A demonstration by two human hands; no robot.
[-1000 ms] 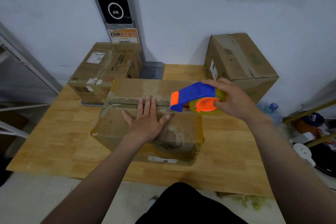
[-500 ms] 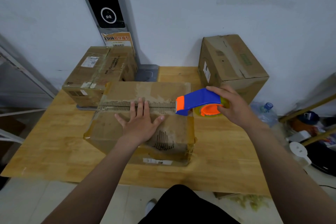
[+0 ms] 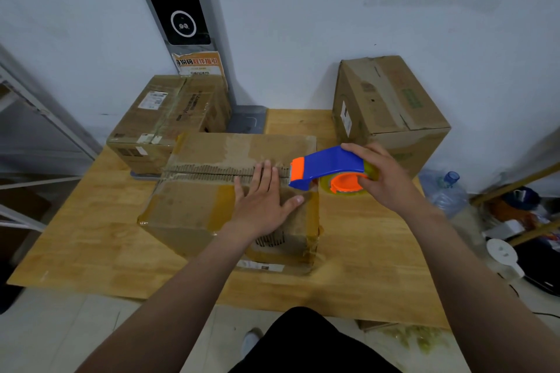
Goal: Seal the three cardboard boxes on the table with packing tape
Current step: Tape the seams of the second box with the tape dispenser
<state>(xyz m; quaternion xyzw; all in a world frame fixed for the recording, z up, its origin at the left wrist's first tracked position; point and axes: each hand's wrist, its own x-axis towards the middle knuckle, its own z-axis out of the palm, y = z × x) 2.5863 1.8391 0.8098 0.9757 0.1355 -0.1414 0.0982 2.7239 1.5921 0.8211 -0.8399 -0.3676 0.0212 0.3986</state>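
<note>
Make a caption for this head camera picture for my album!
Left hand rests on the middle box; right hand holds the tape dispenser at its seam.

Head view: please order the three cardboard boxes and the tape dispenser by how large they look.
1. The front box looks largest, though it is also nearest the camera.
2 and 3. The back-right box and the back-left box look too alike to rank.
4. The tape dispenser looks smallest.
</note>
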